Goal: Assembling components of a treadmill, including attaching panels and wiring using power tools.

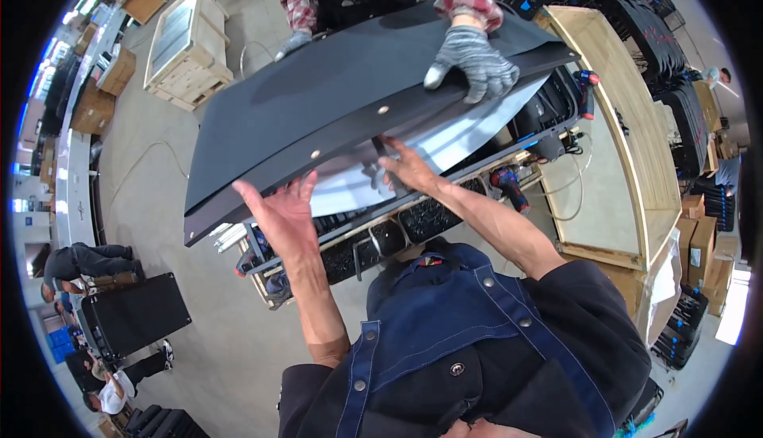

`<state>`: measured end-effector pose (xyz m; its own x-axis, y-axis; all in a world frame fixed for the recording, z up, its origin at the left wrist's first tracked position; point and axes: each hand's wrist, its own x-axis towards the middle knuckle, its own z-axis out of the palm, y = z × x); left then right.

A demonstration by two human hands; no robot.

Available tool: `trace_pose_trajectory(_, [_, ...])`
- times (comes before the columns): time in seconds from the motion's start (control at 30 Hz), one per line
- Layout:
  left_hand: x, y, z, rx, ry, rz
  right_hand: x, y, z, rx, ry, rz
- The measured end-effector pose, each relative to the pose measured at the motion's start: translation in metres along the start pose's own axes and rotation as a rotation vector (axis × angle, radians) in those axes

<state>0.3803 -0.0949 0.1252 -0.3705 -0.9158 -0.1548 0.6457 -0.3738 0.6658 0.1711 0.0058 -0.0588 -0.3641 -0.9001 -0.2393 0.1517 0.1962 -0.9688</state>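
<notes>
The left hand [284, 214] is spreading open, palm up, under the near edge of a big black panel [334, 112] while the right hand [408, 169], fingers loosely open, is reaching beneath it toward a white sheet [445, 148]. A co-worker's gloved hand [473, 60] is pressing the far edge. The panel is looking broad, thin and slightly bendy, best supported along its edges, lying over a cart [373, 235] on a concrete workshop floor [230, 335] beside wooden crates [187, 48].

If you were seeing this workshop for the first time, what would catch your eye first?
A big black panel fills the middle. The person's bare left hand and right hand press its near edge from below, fingers spread. Across it, a co-worker's grey glove presses the top, above a cart of tools, with a pale wooden crate to the right.
</notes>
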Motion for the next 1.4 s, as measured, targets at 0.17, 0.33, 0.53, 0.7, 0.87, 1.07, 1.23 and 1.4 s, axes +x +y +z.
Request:
trace_pose_trajectory(0.17, [0.006,-0.016,0.001,0.231,0.258,0.157,-0.013,-0.050,-0.075,-0.292,-0.228,0.173])
trace_pose_trajectory(0.33, [-0.004,-0.018,-0.018,0.236,0.314,0.160,-0.064,-0.097,-0.239,0.496,0.217,-0.232])
trace_pose_trajectory(0.53, [-0.021,-0.046,-0.023,0.258,0.430,0.115,-0.063,-0.134,-0.325,0.364,0.726,-0.004])
trace_pose_trajectory(0.7, [-0.046,-0.079,-0.095,0.056,0.622,-0.017,-0.075,-0.084,-0.344,0.330,0.582,0.065])
trace_pose_trajectory(0.87, [-0.050,-0.089,-0.142,0.327,0.617,-0.067,-0.077,-0.054,-0.350,-0.117,0.773,0.183])
trace_pose_trajectory(1.07, [-0.068,-0.081,-0.176,0.332,0.548,-0.025,-0.119,-0.056,-0.332,-0.363,0.731,0.127])
trace_pose_trajectory(1.23, [-0.071,-0.087,-0.177,0.428,0.524,-0.072,-0.105,0.012,-0.373,-0.812,0.735,-0.184])
trace_pose_trajectory(1.4, [-0.086,-0.070,-0.193,0.851,0.434,-0.247,-0.111,-0.024,-0.333,-0.700,0.714,0.065])
